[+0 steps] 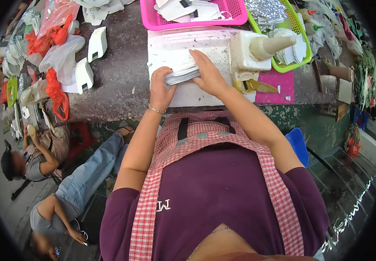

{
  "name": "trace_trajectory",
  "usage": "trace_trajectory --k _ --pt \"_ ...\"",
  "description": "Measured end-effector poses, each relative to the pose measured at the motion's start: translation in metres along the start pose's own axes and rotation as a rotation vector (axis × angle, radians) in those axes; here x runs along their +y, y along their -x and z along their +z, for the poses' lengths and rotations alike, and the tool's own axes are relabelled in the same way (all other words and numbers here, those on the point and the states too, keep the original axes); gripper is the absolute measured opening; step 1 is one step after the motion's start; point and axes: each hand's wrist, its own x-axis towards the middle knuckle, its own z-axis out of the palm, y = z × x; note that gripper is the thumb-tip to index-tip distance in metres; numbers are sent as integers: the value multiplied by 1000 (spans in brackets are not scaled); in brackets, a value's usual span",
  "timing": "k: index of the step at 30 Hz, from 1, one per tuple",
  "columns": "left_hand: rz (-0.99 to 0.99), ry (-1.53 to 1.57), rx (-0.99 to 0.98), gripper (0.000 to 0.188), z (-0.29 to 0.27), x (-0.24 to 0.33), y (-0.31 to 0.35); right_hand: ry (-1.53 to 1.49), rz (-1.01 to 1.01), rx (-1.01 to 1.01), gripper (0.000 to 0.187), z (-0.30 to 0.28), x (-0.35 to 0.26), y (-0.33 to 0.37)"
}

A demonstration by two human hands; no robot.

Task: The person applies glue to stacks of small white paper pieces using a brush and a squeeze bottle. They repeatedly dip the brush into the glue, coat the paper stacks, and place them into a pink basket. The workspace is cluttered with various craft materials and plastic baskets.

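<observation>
Both my hands are on one stack of white pieces (182,75), grasping it from either side. My left hand (161,88) has its left end, fingers curled over the top, thumb at the near edge. My right hand (210,76) has the right end, fingers stretched along the top, thumb low at the near side. Stack sits over the white board (192,98) on the bench (118,82), several thin layers showing at the near edge; whether it touches the board, I cannot tell.

Beyond the board: pink basket (183,25), more white pieces with dark labels inside. Just right of my right hand: white block (241,51) with a pale cone (271,46) lying across it, yellow lever (261,86) at its near end. Pink sheet (279,87) beside that. Green basket (309,53) behind, silvery wrap and white pieces in it.

Left on the bench: two small bundles (97,44) of white pieces, one nearer me than the other, then red bags (57,98) and a clear bag (68,52) farther left. Two other people on my left, below bench level, well apart from my hands.
</observation>
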Motion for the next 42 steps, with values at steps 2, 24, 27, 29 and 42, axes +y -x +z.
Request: trace_trajectory --k 2,24,27,29,42 --pt "-25 53 95 74 3 -7 8 -126 7 -30 90 13 6 4" --pt "-232 715 49 119 -9 24 -13 -615 -101 54 50 16 -4 -38" --pt "-197 483 -72 117 11 -1 -12 -335 -93 63 72 34 16 -36" --pt "-290 509 -58 100 26 -13 -4 -268 -32 46 86 38 24 -29" --pt "-86 598 67 65 62 -33 0 -527 51 66 68 55 21 -20"
